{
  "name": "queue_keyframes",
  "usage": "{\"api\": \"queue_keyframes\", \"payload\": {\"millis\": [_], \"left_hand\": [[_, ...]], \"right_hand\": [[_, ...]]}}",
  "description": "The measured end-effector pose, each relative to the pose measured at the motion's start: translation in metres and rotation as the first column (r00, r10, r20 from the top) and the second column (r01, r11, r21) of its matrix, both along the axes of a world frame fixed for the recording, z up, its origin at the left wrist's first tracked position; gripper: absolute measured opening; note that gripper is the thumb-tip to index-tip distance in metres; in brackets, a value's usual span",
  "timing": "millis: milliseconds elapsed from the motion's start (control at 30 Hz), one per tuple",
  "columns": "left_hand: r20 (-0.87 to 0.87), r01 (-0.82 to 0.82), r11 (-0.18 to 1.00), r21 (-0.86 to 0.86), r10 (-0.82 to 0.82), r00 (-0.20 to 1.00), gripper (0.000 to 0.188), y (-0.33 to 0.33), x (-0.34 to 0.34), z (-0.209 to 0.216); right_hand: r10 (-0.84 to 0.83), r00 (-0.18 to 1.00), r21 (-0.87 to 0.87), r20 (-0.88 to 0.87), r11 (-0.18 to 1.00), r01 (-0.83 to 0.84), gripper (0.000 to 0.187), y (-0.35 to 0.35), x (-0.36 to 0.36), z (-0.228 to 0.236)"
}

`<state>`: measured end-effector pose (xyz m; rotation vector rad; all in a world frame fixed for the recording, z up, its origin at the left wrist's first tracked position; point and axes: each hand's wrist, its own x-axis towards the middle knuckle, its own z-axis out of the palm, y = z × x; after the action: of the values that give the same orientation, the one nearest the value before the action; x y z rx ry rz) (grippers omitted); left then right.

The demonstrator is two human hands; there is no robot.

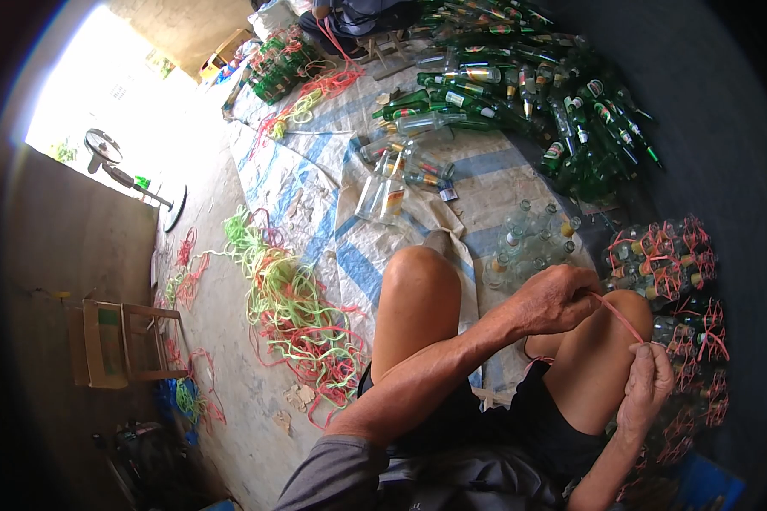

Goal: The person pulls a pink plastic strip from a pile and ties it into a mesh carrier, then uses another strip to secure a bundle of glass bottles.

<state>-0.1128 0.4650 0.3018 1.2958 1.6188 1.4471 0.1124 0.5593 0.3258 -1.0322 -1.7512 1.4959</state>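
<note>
A length of pinkish-red cord (624, 319) runs between my two hands, just over my right knee. One stretch of it is pinched in the closed fingers of my left hand (561, 298), which reaches across my lap from the left. Lower and further right, my right hand (646, 387) grips the cord between thumb and fingers. Beyond my knees stands a cluster of clear glass bottles (533, 243), partly behind my left hand. Bundles of clear bottles (660, 260) tied with red cord are stacked at my right side.
A tangled heap of green and red cord (294, 307) lies on my left. Ahead, loose green bottles (520, 94) pile up on a blue-and-white tarp (362, 264). A standing fan (104, 146), a wooden chair (149, 341) and another seated person (358, 17) are further off.
</note>
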Motion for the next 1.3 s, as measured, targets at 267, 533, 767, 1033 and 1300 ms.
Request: {"api": "queue_keyframes", "payload": {"millis": [267,533,767,1033,1300], "left_hand": [[0.009,-0.005,1.0,0.028,0.004,1.0,0.019,0.0004,0.0003,-0.0048],[-0.004,-0.014,0.999,0.043,0.014,1.0,0.018,0.0008,0.0,-0.0063],[-0.011,-0.019,0.998,0.06,0.02,1.0,0.018,0.0006,0.0003,-0.0069],[-0.002,-0.003,0.999,0.045,0.003,1.0,0.019,0.0,-0.0004,-0.0065],[0.042,0.032,0.999,0.036,-0.034,0.999,0.019,-0.0016,-0.0022,-0.0026]], "right_hand": [[0.001,1.0,-0.025,-0.017,1.0,-0.001,0.022,0.0016,0.0004,0.0002],[0.013,1.0,-0.015,-0.013,1.0,-0.013,0.022,0.0043,0.0016,-0.0034],[0.012,0.999,-0.022,-0.043,1.0,-0.013,0.021,0.0044,0.001,-0.0033],[0.013,0.999,-0.018,-0.036,1.0,-0.013,0.022,0.005,0.0026,-0.0054],[0.013,1.0,-0.015,-0.022,1.0,-0.013,0.023,0.0057,0.0041,-0.0064]]}}
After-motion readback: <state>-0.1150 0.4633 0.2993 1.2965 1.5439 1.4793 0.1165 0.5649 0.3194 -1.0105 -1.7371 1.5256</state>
